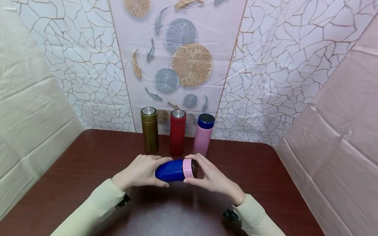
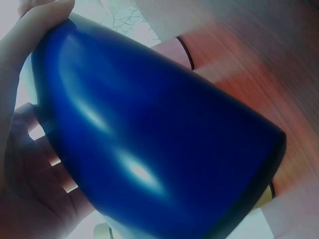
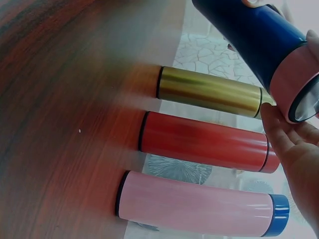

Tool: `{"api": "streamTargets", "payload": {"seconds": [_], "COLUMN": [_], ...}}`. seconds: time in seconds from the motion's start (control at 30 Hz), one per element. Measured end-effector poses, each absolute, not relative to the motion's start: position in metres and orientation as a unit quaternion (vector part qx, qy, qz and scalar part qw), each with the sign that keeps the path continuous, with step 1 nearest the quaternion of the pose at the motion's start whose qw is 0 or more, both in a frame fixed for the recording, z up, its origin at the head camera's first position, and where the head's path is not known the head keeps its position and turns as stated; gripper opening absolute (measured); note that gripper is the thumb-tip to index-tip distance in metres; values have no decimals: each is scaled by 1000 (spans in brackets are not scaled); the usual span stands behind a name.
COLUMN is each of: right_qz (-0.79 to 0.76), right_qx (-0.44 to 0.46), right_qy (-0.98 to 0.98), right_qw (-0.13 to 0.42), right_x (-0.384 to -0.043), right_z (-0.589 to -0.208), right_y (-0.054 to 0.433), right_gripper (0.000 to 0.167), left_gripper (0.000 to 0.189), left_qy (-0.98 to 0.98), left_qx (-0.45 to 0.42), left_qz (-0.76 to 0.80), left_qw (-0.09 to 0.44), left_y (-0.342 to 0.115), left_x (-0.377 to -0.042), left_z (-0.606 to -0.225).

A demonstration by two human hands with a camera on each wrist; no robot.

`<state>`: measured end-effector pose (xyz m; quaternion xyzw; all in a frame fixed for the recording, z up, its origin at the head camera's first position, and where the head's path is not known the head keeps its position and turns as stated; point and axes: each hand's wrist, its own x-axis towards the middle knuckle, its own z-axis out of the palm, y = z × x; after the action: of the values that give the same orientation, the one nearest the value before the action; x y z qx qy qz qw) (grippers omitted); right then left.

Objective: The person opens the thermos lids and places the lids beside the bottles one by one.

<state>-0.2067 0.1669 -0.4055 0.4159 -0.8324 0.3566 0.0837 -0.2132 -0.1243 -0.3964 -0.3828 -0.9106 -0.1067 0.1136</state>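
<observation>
A blue thermos flask (image 1: 169,170) with a pink lid (image 1: 187,168) is held tilted above the table, its lid end toward the right. My left hand (image 1: 144,172) grips the blue body, thumb on one side and fingers on the other; the body (image 2: 159,124) fills most of the left wrist view. At the other end, my right hand (image 1: 211,175) holds the pink lid between thumb and fingers. In the right wrist view the fingers (image 3: 281,132) touch the lid's rim, and its shiny top faces outward. Whether the lid is turned loose cannot be told.
Behind the hands stand a gold flask (image 1: 150,134), a red flask (image 1: 177,136) and a pink flask with a blue lid (image 1: 203,137), in a row on the dark red-brown table (image 1: 97,157). A patterned cloth (image 1: 189,65) hangs behind them, with plain cloth at both sides.
</observation>
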Motion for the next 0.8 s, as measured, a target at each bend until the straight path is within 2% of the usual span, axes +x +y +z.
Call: {"api": "streamTargets", "payload": {"seconds": [0.57,0.67,0.8], "right_qz": [319,319,324], "right_qx": [505,491,423], "right_qy": [-794,-805,-845], "right_qw": [114,93,32], "right_x": [-209,-208,-205], "right_z": [-407,-406,-406], "right_y": [169,171,173], "right_gripper": [67,68,75], "left_gripper": [79,80,81], "left_qy": [-915,-917,-917], "left_qx": [-378,-374,-370], "left_qz": [-108,-102,-96], "left_qw": [93,95,111], "left_y": [-126,-125,-125], "left_x": [-214,-213,-211], "left_z": [-402,-403,-404]}}
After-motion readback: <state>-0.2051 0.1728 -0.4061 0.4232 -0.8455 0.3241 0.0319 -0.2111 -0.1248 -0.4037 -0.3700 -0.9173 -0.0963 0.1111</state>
